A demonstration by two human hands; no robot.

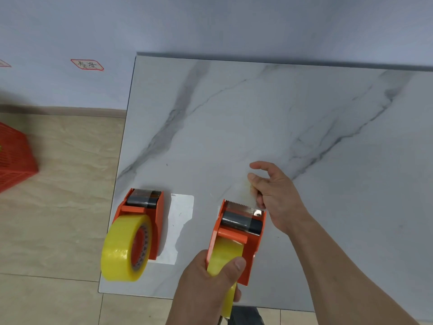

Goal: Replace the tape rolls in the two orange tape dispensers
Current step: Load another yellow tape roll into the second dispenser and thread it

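Observation:
Two orange tape dispensers are on the marble table (269, 127). The left dispenser (150, 221) lies near the table's left edge with a full yellow tape roll (121, 249) mounted on it. My left hand (208, 285) grips the second dispenser (243, 235) around its yellow roll (223, 254), near the front edge. My right hand (274, 195) pinches the clear tape end (246, 191) that comes out past the dispenser's serrated blade, thumb and forefinger closed on it, other fingers spread.
A white sheet (181, 221) lies flat beside the left dispenser. A red plastic basket (14, 158) stands on the tiled floor at the far left. A red-bordered label (87, 64) is stuck on the wall behind.

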